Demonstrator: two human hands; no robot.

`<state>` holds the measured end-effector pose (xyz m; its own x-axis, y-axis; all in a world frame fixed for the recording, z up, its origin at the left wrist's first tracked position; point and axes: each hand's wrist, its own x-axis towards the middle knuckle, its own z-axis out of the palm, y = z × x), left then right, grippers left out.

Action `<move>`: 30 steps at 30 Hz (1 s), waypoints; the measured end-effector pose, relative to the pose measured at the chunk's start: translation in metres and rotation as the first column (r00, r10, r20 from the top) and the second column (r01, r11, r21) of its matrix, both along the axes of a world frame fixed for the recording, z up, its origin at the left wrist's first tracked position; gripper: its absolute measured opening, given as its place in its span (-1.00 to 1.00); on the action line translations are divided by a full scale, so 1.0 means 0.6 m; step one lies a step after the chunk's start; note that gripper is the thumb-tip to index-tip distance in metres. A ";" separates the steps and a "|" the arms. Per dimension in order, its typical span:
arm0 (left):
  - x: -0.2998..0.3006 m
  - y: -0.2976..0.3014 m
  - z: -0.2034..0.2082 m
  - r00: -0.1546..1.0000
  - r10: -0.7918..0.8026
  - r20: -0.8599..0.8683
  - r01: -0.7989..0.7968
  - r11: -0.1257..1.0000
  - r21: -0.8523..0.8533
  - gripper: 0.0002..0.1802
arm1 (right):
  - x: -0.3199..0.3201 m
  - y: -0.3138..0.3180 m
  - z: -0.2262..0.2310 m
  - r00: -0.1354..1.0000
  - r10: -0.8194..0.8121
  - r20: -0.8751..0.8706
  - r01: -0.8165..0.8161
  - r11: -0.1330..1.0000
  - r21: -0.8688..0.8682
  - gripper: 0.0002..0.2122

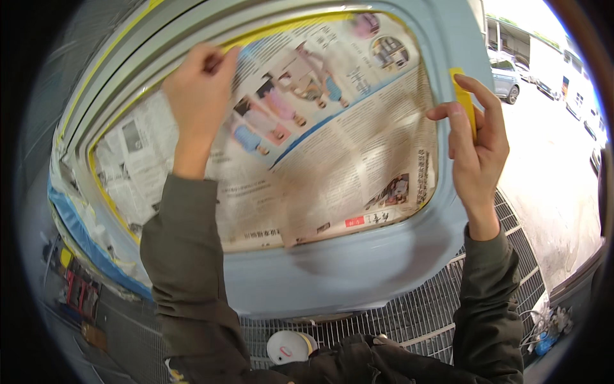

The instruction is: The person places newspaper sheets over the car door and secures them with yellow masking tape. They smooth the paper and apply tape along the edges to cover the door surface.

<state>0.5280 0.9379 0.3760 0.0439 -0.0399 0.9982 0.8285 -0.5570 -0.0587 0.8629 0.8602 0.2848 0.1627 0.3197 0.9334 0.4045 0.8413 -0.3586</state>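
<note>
A light blue vehicle panel frames a window covered with printed newspaper. Yellow masking tape runs along the window's upper and left edges. My left hand is closed over the upper left part of the newspaper, its fingertips close to the taped edge. What it pinches, if anything, is hidden. At the window's right side, over the blue frame, my right hand grips a narrow yellow piece of masking tape between thumb and fingers. Whether this is a whole roll cannot be made out.
Beneath the panel lies a metal floor grating, with a white round container near my body. Blue masking film covers the panel's left side. Outside at the right, a car stands on pale ground.
</note>
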 end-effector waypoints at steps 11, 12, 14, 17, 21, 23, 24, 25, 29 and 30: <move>-0.047 -0.118 -0.379 0.695 -0.082 0.715 0.712 0.215 -0.668 -0.51 | -0.096 0.009 -0.041 0.657 -0.153 0.739 0.052 0.986 0.158 -0.74; -0.034 -0.104 -0.384 0.621 -0.109 0.776 0.783 0.121 -0.610 -0.50 | -0.107 0.009 -0.041 0.654 -0.162 0.739 0.052 0.984 0.169 -0.75; -0.015 -0.086 -0.386 0.457 -0.096 0.884 0.886 -0.036 -0.462 -0.50 | -0.122 0.007 -0.036 0.657 -0.181 0.732 0.058 0.980 0.191 -0.76; 0.007 -0.076 -0.382 0.198 0.001 0.980 0.964 -0.183 -0.195 -0.48 | -0.133 -0.004 -0.035 0.659 -0.202 0.725 0.072 0.976 0.206 -0.77; 0.032 -0.075 -0.374 -0.049 0.032 0.998 0.973 -0.223 0.055 -0.50 | -0.141 -0.002 -0.027 0.633 -0.220 0.742 0.090 0.973 0.212 -0.80; 0.042 -0.083 -0.377 -0.057 -0.028 0.998 0.977 -0.209 0.050 -0.52 | -0.145 0.001 -0.019 0.622 -0.240 0.745 0.122 0.970 0.210 -0.80; 0.044 -0.087 -0.380 -0.026 -0.093 0.995 0.981 -0.193 0.008 -0.54 | -0.148 0.005 -0.012 0.617 -0.267 0.741 0.132 0.962 0.237 -0.79; 0.043 -0.091 -0.382 0.007 -0.156 0.988 0.984 -0.174 -0.034 -0.55 | -0.151 0.009 -0.003 0.612 -0.292 0.735 0.140 0.955 0.263 -0.79; 0.005 -0.108 -0.380 0.429 -0.060 0.901 0.902 0.084 -0.424 -0.57 | -0.170 0.009 0.025 0.660 -0.271 0.701 0.186 0.963 0.197 -0.78; -0.008 -0.113 -0.373 0.460 -0.048 0.887 0.869 0.231 -0.438 -0.56 | -0.168 0.003 0.036 0.671 -0.116 0.732 0.135 0.990 0.033 -0.62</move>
